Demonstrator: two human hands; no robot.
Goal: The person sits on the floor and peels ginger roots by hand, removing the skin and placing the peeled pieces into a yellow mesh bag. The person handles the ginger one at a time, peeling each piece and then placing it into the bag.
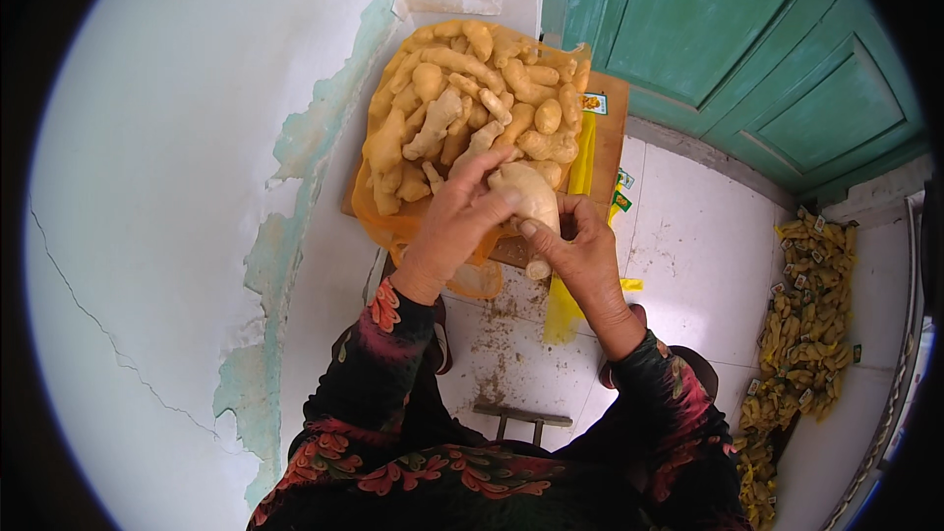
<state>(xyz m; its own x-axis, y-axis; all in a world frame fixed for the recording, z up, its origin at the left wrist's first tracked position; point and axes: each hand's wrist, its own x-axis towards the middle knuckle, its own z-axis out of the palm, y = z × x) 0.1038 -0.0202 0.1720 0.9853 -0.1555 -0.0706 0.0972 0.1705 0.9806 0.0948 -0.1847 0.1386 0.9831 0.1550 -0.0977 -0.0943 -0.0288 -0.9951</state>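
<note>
A pale, knobbly ginger root (532, 192) is held between both hands in front of me. My left hand (468, 210) grips its upper left side, fingers reaching over the pile behind. At the lower right, my right hand (582, 243) pinches it with thumb and fingers, and a cut-looking round end points down towards me. Just beyond lies an orange mesh bag (387, 215) full of ginger roots (435, 118), some loose on top and others seen through the netting. The bag rests on a brown wooden table (611, 133).
Yellow netting (582, 162) with a printed label (592, 103) hangs over the table's right side. Several labelled net packs of ginger (804, 310) line the floor at right. A green door (708, 22) stands behind, a peeling wall (169, 184) at left. Brown crumbs (498, 343) dot the floor tiles.
</note>
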